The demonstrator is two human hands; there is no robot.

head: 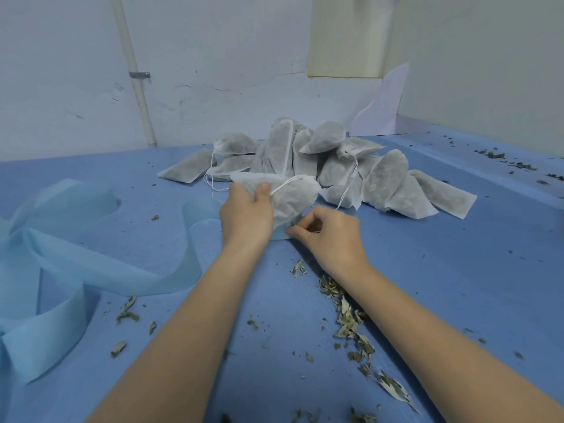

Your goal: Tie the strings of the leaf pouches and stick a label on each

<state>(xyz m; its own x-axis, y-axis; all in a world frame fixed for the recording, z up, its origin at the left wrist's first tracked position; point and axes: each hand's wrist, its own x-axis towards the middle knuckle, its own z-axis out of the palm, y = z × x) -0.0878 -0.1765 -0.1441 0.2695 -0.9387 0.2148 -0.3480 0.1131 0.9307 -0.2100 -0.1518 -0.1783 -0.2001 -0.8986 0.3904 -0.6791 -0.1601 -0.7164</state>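
Pouch (293,196) in left hand (245,213), mid-table

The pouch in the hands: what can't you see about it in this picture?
Head view only:
- Lower end of the held pouch: covered by the left hand and right hand.
- What the right fingertips pinch: too small to tell.
- Label on it: none visible; its underside is hidden.
- Pale blue strip: cut off by the left edge.
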